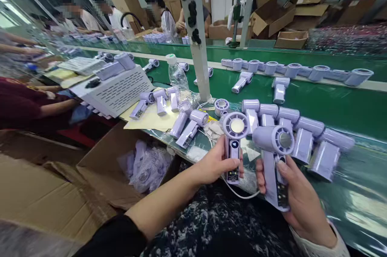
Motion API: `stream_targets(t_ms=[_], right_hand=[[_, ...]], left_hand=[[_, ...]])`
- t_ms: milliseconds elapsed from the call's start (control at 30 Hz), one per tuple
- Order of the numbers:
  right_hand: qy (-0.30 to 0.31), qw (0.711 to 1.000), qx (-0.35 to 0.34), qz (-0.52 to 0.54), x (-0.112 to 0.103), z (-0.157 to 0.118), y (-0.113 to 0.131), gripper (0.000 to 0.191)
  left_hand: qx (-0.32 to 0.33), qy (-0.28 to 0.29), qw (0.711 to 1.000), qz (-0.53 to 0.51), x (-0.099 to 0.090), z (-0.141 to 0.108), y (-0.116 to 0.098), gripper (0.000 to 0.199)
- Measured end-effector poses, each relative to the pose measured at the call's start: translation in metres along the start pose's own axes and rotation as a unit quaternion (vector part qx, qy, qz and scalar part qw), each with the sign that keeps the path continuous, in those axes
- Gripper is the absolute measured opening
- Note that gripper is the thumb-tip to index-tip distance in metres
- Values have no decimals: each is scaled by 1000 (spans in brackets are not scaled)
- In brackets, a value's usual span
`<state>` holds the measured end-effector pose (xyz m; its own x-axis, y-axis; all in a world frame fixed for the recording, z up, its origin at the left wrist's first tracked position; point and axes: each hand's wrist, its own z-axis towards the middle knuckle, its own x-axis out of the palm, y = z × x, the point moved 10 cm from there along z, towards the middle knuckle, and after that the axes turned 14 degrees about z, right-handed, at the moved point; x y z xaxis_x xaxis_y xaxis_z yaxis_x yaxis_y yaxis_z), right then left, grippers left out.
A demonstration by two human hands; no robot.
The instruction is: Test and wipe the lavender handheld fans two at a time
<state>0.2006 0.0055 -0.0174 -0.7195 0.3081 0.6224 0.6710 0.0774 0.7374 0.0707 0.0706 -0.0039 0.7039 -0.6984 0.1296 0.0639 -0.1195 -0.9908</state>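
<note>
My left hand (218, 162) is closed round the handle of a lilac handheld fan (233, 144), upright, its round head facing me and a small display lit below it. In my right hand (298, 192) is a second lilac handheld fan (272, 168), its head turned to the right and the front of its handle showing a dark panel. Just beyond my hands stands a row of similar fans (305, 140), packed close together. A white cable (242, 195) loops between the two held fans; where its ends go is hidden.
A green conveyor (326, 99) carries more fans past a metal post (198, 63). A plastic bottle (178, 75) and a perforated metal box (117, 89) stand on the left. Below is a carton (102, 168) with bagged lilac parts. Several co-workers sit along the line.
</note>
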Motion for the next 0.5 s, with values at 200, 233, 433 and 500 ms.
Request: stream_targets(t_ms=[200, 233, 433, 500], right_hand=[[-16, 998, 58, 23, -16, 3, -14, 46], [-46, 997, 59, 32, -22, 3, -15, 49], [-102, 990, 48, 89, -27, -1, -20, 43], [-76, 991, 41, 100, -19, -2, -18, 42]], left_hand=[[-42, -31, 998, 42, -3, -1, 5, 65], [-45, -29, 998, 36, -2, -1, 6, 67], [-76, -60, 995, 20, -4, -2, 15, 81], [-82, -71, 994, 10, -3, -5, 15, 76]])
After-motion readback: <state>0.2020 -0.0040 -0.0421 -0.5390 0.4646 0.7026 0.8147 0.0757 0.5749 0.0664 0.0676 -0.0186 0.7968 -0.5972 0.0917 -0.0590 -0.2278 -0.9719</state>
